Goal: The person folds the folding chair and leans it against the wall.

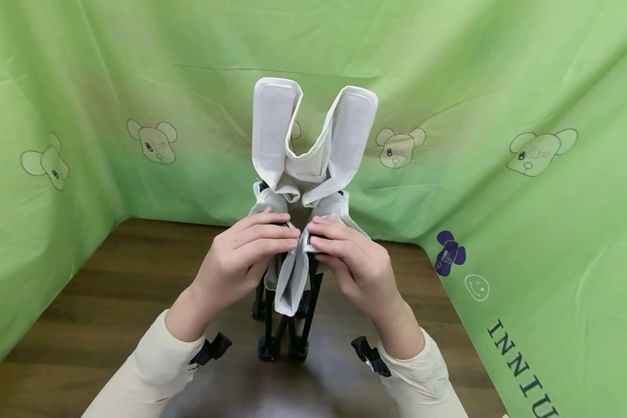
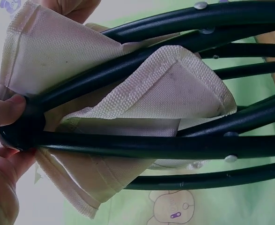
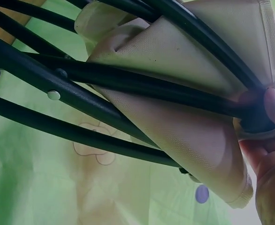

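Observation:
A small folding chair stands partly folded on the table, with pale grey fabric [image 1: 292, 284] and thin black legs [image 1: 269, 322]. Its backrest [image 1: 275, 125] rises at the far side, the cloth sagging in a U between two uprights. My left hand [image 1: 240, 249] grips the near left corner of the seat; in the left wrist view the thumb [image 2: 13, 108] presses on a black corner joint [image 2: 27, 122]. On the opposite corner, my right hand [image 1: 357, 255] holds the matching black joint [image 3: 254, 115] and cloth edge. Between the hands the seat fabric hangs down in a fold.
Dark brown wooden tabletop [image 1: 151, 278] lies under the chair. Green printed cloth [image 1: 198, 81] walls in the back and both sides, close behind the backrest. Black clips [image 1: 214, 348] stick out from both sleeve cuffs.

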`<state>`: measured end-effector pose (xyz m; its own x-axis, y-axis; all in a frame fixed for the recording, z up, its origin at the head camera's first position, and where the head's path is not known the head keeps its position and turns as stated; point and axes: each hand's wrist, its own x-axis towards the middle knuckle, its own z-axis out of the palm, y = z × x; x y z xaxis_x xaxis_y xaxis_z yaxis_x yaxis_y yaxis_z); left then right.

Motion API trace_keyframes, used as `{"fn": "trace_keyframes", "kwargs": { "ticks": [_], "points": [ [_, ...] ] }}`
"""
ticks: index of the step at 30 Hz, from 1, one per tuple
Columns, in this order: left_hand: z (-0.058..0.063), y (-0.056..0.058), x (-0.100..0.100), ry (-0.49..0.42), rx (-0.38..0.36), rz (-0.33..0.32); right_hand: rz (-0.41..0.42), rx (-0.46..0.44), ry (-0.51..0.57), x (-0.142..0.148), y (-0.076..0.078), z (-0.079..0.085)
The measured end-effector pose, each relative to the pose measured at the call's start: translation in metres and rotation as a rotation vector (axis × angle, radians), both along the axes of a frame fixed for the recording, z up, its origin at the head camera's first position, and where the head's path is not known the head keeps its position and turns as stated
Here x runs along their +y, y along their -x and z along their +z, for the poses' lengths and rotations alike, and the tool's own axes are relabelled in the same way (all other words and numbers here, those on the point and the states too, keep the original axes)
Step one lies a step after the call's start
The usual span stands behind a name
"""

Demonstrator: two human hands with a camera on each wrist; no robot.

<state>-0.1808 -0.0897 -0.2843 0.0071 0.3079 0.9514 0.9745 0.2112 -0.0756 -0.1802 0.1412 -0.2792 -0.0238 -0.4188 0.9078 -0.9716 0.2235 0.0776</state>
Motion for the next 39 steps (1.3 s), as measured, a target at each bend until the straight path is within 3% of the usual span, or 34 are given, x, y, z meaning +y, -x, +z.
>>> {"fn": "trace_keyframes", "kwargs": {
  "ticks": [8, 16, 23, 29, 35, 39],
  "points": [
    [-0.001, 0.011, -0.001, -0.037, -0.040, -0.096, 0.006, -0.007, -0.011, -0.005, 0.008, 0.001],
    [-0.002, 0.013, -0.001, -0.061, -0.080, -0.121, 0.047, -0.032, -0.011, -0.004, 0.014, 0.002],
    [-0.004, 0.002, -0.001, 0.006, -0.099, -0.027, -0.010, -0.051, -0.007, -0.005, 0.002, -0.003],
    [-0.005, -0.008, -0.007, 0.003, -0.107, 0.057, -0.080, 0.003, -0.044, -0.009, -0.006, -0.005],
    [-0.010, -0.018, -0.012, -0.138, -0.154, 0.142, -0.147, 0.068, 0.060, 0.007, -0.012, -0.005],
    [-0.021, -0.024, -0.014, -0.258, -0.227, 0.210, -0.187, 0.035, 0.163, 0.015, -0.013, -0.010]
  ]
}}
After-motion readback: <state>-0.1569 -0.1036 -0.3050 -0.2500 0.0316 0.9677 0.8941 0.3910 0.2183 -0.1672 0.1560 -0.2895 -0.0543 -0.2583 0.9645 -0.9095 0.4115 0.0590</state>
